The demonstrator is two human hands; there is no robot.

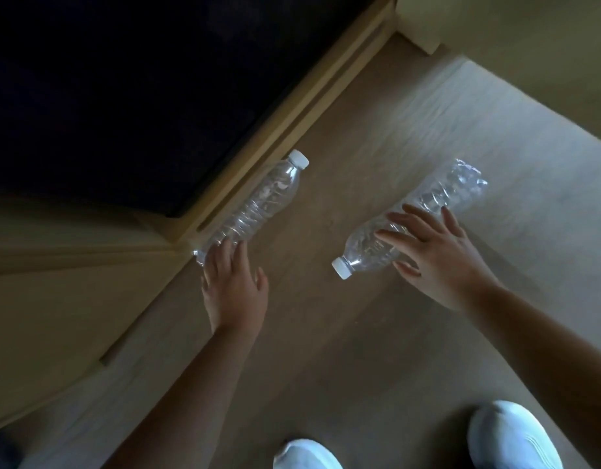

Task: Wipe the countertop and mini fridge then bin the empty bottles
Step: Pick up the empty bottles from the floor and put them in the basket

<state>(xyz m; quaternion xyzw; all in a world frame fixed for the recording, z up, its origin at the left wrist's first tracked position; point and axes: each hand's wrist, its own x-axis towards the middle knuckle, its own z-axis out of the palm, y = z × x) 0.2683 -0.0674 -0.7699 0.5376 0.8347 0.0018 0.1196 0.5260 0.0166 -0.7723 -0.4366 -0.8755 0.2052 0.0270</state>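
Two empty clear plastic bottles with white caps lie on the wooden floor. The left bottle [258, 204] rests along the base of the cabinet, cap pointing away from me. My left hand [233, 286] reaches down to its bottom end, fingertips touching it, fingers spread. The right bottle [424, 211] is crumpled at its far end, and its cap points toward me. My right hand [431, 255] lies over its middle with fingers spread across it and the thumb beneath, not visibly closed around it.
A light wooden cabinet frame [292, 110] with a dark opening [123, 96] fills the upper left. A pale wall and skirting [515, 45] run along the upper right. My two white shoes [515, 438] stand at the bottom edge.
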